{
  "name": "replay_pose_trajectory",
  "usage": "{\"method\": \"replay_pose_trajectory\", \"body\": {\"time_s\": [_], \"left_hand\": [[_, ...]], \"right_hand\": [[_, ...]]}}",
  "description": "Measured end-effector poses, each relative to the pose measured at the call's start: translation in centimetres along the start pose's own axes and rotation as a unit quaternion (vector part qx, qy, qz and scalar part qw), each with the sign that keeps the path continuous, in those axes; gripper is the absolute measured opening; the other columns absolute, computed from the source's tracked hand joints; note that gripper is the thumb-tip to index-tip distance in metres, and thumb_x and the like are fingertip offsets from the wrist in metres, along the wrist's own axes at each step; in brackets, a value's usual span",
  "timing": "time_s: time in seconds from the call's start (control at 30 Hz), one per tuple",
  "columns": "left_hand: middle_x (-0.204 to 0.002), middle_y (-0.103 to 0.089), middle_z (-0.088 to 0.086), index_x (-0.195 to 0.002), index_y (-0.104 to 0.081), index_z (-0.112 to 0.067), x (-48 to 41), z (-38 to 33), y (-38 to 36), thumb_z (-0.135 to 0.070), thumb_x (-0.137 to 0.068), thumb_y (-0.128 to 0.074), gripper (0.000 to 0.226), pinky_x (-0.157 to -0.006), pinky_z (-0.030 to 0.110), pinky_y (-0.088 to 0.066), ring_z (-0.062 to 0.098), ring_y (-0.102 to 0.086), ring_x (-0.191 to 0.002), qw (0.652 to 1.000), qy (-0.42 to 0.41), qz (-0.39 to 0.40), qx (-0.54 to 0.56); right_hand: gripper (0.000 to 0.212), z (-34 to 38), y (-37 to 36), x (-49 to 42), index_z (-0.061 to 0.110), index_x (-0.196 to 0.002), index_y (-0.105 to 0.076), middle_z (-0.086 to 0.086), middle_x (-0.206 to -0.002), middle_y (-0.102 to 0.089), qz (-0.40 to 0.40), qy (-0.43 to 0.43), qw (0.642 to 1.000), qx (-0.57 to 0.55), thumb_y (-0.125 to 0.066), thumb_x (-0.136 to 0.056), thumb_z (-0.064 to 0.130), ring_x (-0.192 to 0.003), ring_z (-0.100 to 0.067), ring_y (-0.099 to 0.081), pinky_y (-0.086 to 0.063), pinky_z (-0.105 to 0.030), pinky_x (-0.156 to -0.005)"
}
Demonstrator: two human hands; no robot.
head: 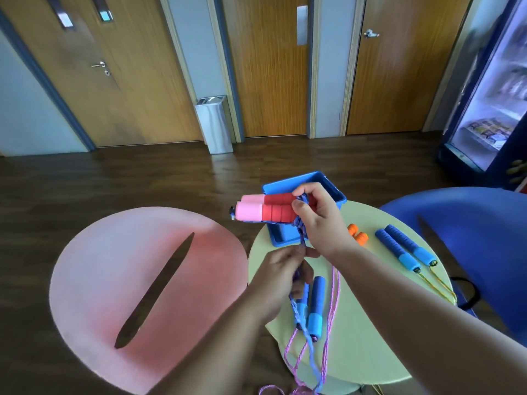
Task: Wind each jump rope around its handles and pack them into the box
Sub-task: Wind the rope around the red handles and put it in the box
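Head view, right hand gripping red-pink handles above box; left hand pinching blue rope

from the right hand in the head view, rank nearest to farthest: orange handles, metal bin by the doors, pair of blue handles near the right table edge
1. orange handles, just right of the right hand
2. pair of blue handles, further right on the table
3. metal bin, far back by the doors
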State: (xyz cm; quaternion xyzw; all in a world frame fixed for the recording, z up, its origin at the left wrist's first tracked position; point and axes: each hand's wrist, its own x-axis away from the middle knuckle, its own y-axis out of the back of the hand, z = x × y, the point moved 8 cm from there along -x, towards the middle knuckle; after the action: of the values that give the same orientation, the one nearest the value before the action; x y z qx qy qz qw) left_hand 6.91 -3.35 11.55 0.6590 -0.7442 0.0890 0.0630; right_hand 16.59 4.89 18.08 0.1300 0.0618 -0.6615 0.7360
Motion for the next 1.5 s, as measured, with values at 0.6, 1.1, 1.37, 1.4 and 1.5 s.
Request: {"method": "replay_pose_trajectory", "body": {"time_s": [0.6,1.1,1.37,1.4,1.5], "left_hand": [[-0.049,-0.048,-0.011,-0.078,-0.070,-0.014,-2.1,-14.3,5.6,-0.042,-0.104,-0.057,0.040,-0.049,0.025,-0.028,0.009,-0.034,-0.039,0.955,-0.066,-0.093,-0.274],[-0.058,-0.055,-0.003,-0.073,-0.069,-0.015,-3.2,-16.4,3.4,-0.043,-0.103,-0.058,0.042,-0.040,0.018,-0.028,0.003,-0.037,-0.030,0.895,-0.053,-0.066,-0.438],[-0.049,-0.055,-0.011,-0.071,-0.072,-0.020,-3.1,-16.7,4.2,-0.045,-0.096,-0.069,0.036,-0.041,0.014,-0.033,0.000,-0.043,-0.036,0.901,-0.085,-0.041,-0.423],[-0.047,-0.057,-0.011,-0.070,-0.073,-0.021,-3.0,-17.1,4.5,-0.046,-0.092,-0.074,0.033,-0.045,0.014,-0.036,-0.001,-0.045,-0.039,0.894,-0.096,-0.033,-0.435],[-0.057,-0.067,-0.007,-0.074,-0.078,-0.023,-3.1,-17.8,6.2,-0.045,-0.082,-0.083,0.024,-0.062,0.027,-0.045,0.003,-0.054,-0.054,0.886,-0.113,-0.010,-0.450]], "right_hand": [[0.032,-1.3,-0.6,5.0,0.043,-0.107,-0.059,-0.008,-0.108,-0.057,0.063,0.021,0.998,0.025,-0.071,-0.083,0.060,-0.089,-0.013,-0.056,-0.046,-0.019,-0.079],[0.040,0.9,-0.9,5.8,0.044,-0.131,-0.056,0.001,-0.117,-0.057,0.139,0.091,0.983,0.074,-0.068,-0.097,0.028,-0.108,-0.018,-0.060,-0.055,-0.037,-0.092],[0.022,0.9,0.4,4.6,0.045,-0.096,-0.058,-0.003,-0.100,-0.056,0.111,0.097,0.983,0.113,-0.064,-0.088,0.026,-0.090,-0.016,-0.056,-0.045,-0.019,-0.078],[0.020,0.7,0.7,4.5,0.042,-0.096,-0.059,-0.004,-0.100,-0.057,0.099,0.093,0.985,0.103,-0.064,-0.087,0.025,-0.091,-0.016,-0.056,-0.046,-0.021,-0.079],[0.015,0.3,1.2,4.9,0.034,-0.097,-0.062,-0.005,-0.101,-0.057,0.090,0.090,0.989,0.072,-0.063,-0.087,0.023,-0.094,-0.020,-0.057,-0.053,-0.033,-0.079]]}}
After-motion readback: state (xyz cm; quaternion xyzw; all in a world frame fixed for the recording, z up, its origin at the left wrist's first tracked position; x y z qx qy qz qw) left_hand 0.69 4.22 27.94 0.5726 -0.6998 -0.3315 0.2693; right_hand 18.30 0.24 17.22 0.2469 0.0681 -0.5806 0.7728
